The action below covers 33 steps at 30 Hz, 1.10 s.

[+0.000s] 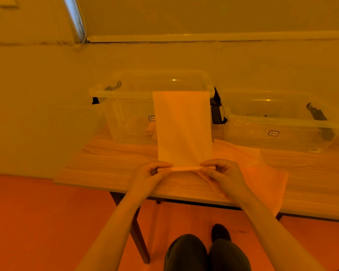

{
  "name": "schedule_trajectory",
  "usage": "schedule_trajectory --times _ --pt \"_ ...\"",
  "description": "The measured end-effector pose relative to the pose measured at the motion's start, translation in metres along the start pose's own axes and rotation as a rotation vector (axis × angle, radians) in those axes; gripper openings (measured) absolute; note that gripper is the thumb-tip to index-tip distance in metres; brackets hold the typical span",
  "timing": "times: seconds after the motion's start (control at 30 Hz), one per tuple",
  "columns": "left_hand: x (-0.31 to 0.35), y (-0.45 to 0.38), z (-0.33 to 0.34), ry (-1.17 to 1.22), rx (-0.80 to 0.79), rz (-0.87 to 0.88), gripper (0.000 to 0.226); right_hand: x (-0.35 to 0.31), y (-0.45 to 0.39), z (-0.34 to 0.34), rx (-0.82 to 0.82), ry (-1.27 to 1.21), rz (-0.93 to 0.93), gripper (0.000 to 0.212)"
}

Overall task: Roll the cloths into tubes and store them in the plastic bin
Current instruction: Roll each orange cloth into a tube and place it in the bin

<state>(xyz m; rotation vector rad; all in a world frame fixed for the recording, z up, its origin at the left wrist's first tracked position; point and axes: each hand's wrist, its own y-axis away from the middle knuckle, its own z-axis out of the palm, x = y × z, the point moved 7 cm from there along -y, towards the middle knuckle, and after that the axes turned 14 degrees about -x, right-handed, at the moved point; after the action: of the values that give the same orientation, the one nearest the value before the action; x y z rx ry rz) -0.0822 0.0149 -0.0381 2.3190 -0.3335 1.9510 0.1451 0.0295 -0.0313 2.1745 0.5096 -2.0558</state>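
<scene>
A pale cloth lies folded into a long strip on the wooden table, its far end draped over the rim of a clear plastic bin. The near end is turned into a thin roll. My left hand pinches the roll's left end, and my right hand pinches its right end. Through the bin's wall a small rolled cloth shows on the bin's floor. Another cloth lies spread under my right hand and hangs over the table's front edge.
A second clear bin with black latches stands at the right. The wall runs close behind both bins. The table's left edge is near the first bin. My knees and a shoe show below the table.
</scene>
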Motion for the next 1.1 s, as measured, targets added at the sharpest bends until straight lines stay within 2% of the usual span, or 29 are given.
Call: schedule_trajectory --times 0.3,0.5,0.63,0.77,1.0,1.1 --pt "0.003 0.001 0.000 -0.047 0.007 0.006 0.014 0.001 -0.001 0.002 -0.029 -0.007 -0.007 0.015" --pt "0.002 0.001 0.001 -0.053 -0.017 0.008 0.013 0.001 -0.002 0.004 -0.038 -0.008 0.000 0.009" --pt "0.003 0.001 -0.001 -0.093 -0.011 0.012 0.011 0.006 -0.002 0.005 -0.059 -0.081 0.021 0.012" --pt "0.002 0.001 0.000 -0.106 -0.014 -0.009 0.010 0.000 0.000 0.002 -0.036 0.004 -0.024 0.016" --pt "0.003 0.002 0.001 -0.025 -0.040 0.005 0.016 0.005 -0.002 0.003 -0.037 -0.053 -0.006 0.007" --pt "0.004 0.001 0.000 -0.074 -0.031 0.002 0.012 0.010 -0.003 0.005 -0.059 -0.129 0.024 0.010"
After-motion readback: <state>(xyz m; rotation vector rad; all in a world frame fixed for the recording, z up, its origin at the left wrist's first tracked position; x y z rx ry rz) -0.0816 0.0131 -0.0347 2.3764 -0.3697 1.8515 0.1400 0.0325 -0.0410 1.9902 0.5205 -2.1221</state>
